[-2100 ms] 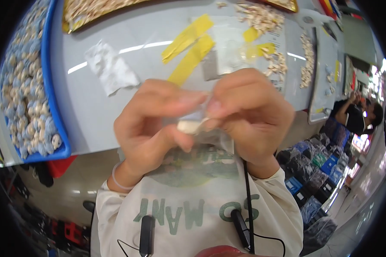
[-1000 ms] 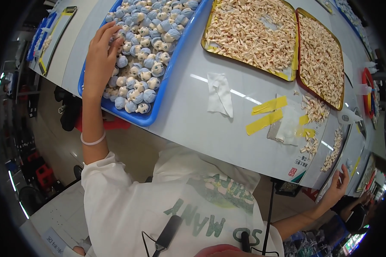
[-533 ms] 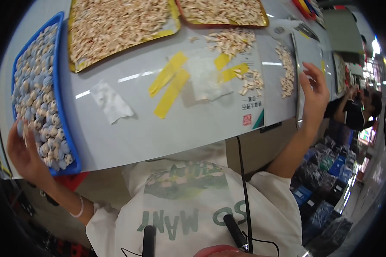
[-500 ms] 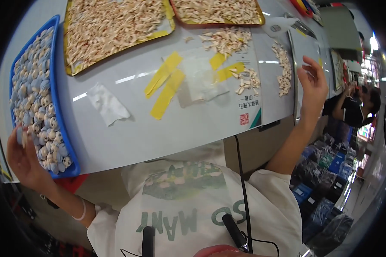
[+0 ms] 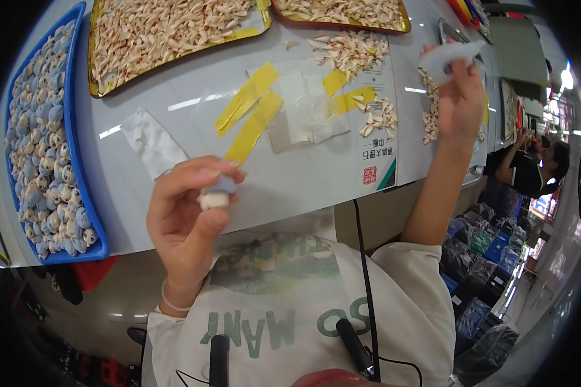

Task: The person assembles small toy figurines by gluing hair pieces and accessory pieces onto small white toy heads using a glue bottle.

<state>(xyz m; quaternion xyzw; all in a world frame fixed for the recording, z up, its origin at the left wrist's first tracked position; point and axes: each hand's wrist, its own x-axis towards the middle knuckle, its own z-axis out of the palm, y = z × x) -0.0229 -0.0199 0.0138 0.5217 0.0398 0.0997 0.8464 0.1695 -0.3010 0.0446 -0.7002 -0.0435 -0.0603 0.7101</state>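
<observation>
An off-white shirt (image 5: 407, 303) with green print (image 5: 271, 266) is worn with a pale wristband (image 5: 168, 300), black cable (image 5: 368, 287) hanging in front.

Left on the table (image 5: 303, 180) lies a tray (image 5: 71, 129) of figurines (image 5: 39, 138); right of it, a tissue (image 5: 153, 143), then tape strips (image 5: 257, 128); far side, two trays (image 5: 94, 84) of small pieces (image 5: 168, 35).

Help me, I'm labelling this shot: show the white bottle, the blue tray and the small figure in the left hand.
White bottle (image 5: 444, 60), head view: on its body.
Blue tray (image 5: 72, 132), head view: on its right wall.
Small figure (image 5: 222, 185), head view: on its blue part.
</observation>
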